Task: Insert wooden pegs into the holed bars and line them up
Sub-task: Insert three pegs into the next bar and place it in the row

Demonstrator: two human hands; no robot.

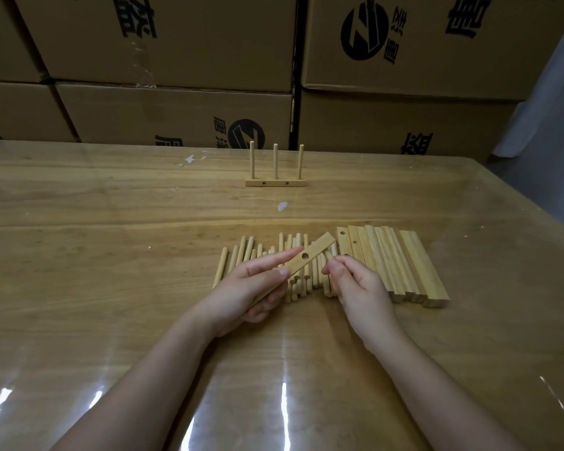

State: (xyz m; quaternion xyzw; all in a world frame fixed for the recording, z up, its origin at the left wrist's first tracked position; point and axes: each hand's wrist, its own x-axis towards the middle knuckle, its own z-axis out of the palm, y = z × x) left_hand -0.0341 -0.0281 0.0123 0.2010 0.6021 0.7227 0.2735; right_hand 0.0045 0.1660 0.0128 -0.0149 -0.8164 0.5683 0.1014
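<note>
At centre frame, the left hand (pixel 251 289) grips a holed bar (pixel 310 255); fingers (pixel 334 270) of the right hand (pixel 355 284) curl over loose pegs (pixel 238 255), perhaps pinching one. Next, align peg with hole.

On the desk (pixel 111 206), loose pegs (pixel 241 252) lie side by side beneath and just beyond both hands. A row of bars (pixel 401 265) lies packed together just right of the right hand (pixel 355 284). The left hand (pixel 251 288) holds a single bar (pixel 310 255) slanting over the pegs. Well beyond the hands, a far bar (pixel 275 183) carries three upright pegs (pixel 275 161); boxes (pixel 176 109) stand stacked behind the desk.
</note>
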